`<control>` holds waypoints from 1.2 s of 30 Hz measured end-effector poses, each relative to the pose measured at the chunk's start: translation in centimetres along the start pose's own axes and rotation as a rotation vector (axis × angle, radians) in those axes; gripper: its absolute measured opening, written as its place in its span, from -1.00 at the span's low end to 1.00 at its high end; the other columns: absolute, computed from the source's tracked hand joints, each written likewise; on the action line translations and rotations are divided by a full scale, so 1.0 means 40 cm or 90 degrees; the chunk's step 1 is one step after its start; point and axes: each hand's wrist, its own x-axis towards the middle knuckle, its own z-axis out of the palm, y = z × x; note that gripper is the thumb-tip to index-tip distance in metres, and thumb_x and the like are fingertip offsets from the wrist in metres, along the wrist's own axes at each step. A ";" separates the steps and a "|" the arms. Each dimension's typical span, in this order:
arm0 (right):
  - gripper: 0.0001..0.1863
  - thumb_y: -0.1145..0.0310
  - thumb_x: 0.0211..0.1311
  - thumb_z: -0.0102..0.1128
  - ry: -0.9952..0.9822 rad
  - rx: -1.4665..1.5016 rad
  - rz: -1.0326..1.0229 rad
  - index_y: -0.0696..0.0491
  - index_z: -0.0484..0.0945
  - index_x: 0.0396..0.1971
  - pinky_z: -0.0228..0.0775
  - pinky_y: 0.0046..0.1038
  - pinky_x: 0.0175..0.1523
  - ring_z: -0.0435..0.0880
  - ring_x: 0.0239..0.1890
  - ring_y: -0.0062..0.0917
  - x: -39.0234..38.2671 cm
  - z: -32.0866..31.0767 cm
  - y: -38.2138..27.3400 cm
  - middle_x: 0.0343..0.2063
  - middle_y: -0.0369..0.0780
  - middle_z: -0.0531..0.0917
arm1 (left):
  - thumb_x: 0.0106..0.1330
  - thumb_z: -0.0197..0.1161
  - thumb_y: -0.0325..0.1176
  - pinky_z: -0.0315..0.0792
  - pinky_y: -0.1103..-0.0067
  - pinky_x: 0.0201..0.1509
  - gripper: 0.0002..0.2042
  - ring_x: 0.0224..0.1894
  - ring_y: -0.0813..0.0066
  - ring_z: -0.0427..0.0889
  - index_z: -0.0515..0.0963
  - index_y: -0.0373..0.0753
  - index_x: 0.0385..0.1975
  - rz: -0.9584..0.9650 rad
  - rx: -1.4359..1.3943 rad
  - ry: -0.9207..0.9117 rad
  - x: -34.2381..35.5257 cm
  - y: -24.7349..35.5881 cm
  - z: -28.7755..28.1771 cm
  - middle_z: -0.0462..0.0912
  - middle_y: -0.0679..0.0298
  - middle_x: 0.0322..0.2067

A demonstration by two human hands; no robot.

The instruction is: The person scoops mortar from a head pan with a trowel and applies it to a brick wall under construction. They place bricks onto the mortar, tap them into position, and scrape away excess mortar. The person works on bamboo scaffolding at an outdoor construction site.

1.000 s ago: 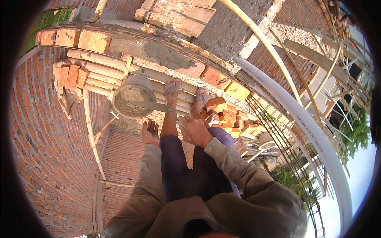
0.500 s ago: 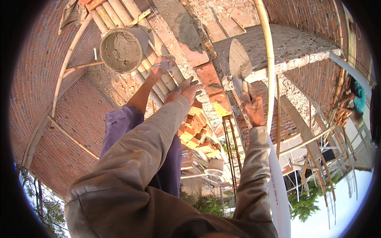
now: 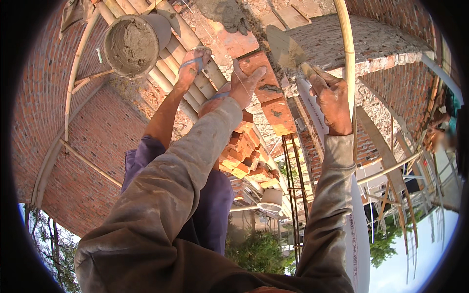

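A trowel [image 3: 284, 47] with mortar smeared over its blade is in my right hand [image 3: 334, 101], whose fingers wrap round the handle. Its blade points up and left, just right of the brick course. My left hand [image 3: 244, 87] lies at the left edge of an orange brick [image 3: 256, 61], finger and thumb spread apart. The thumb reaches over the brick's face. Another brick [image 3: 277, 116] sits on the nearer side of it, and both carry dabs of grey mortar. Farther up the wall top is a patch of wet mortar [image 3: 227, 14].
A bucket of mortar [image 3: 132, 46] stands on the bamboo platform [image 3: 171, 68], beside my sandaled foot [image 3: 193, 66]. Stacked bricks [image 3: 242, 151] lie below my left hand. A bamboo pole [image 3: 348, 49] rises close to my right hand. Steel rebar [image 3: 293, 171] runs past the bricks. Another person works far right.
My left hand has moved up and right onto the brick, its fingers spreading. The trowel, still in my right hand, has turned so its blade points more to the left. The whole view has shifted.
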 end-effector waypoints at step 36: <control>-0.64 0.44 0.50 0.23 0.002 -0.049 -0.108 0.24 0.71 0.18 0.50 -0.47 0.23 0.73 0.07 -0.51 -0.032 -0.038 0.153 0.04 -0.01 0.82 | 0.42 0.31 0.08 0.20 -0.43 0.35 -0.09 0.55 0.01 0.25 -0.02 -0.01 0.68 -0.178 -0.162 -0.041 -0.045 0.023 -0.054 0.23 0.14 0.54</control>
